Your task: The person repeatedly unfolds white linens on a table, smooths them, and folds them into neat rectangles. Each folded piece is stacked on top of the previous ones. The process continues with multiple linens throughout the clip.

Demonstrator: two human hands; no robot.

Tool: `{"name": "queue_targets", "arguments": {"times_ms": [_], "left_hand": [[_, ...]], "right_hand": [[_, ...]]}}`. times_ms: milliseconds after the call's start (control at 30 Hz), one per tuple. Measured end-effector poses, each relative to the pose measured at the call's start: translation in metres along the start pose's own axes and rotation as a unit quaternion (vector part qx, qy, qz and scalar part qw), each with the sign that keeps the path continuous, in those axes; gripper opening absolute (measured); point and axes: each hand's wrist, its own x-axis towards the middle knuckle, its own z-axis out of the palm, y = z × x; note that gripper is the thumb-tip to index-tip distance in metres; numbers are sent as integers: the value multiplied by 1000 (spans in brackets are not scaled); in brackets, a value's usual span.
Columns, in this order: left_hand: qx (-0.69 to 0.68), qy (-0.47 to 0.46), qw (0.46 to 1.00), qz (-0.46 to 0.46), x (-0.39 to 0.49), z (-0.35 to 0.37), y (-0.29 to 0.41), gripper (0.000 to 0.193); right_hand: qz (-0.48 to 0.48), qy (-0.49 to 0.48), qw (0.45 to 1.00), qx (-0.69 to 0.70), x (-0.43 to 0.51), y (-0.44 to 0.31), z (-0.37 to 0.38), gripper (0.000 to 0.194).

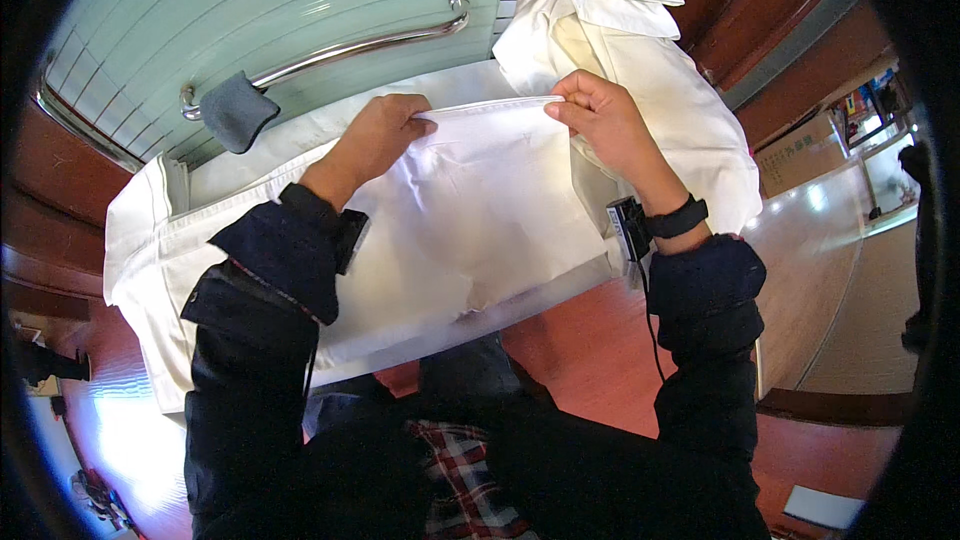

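Observation:
A white cloth [495, 187] lies doubled over a white-topped surface in front of me, with its hemmed edge at the far side. My left hand [382, 136] pinches that edge near the middle, thumb on top. The right corner of the same edge is between the thumb and fingers of my right hand [592, 116]. The edge runs taut between both hands. More white cloth [146, 240] lies in layers at the left and hangs over that end. Beside my right hand, a large bundle of white fabric [675, 120] rests with a knotted top.
Behind the surface, a chrome rail [352, 49] is fixed to a pale green wall, with a grey cloth [236, 111] hung over its left end. A cardboard box [801, 154] stands at the right. Small devices with cables are at both my wrists. Reddish floor [577, 345] shows below.

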Motion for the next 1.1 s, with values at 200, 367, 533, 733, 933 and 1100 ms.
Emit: {"name": "queue_targets", "arguments": {"times_ms": [200,367,533,733,933,1100], "left_hand": [[-9,41,999,26,-36,-24,42,19],[51,64,996,47,-76,-55,55,21],[56,100,993,10,-134,-95,56,22],[97,86,989,-74,-190,-121,40,19],[125,82,988,-42,-213,-93,-3,19],[138,33,985,-98,-214,-82,-38,23]], "right_hand": [[-14,65,998,6,-30,-27,5,16],[-73,148,986,-6,-52,-61,-7,18],[-140,240,958,-75,-70,-103,-32,21],[-193,337,914,-117,-75,-140,-73,27],[-141,417,859,-261,-72,-119,-148,33],[-93,423,803,-410,-53,-78,-230,34]]}}
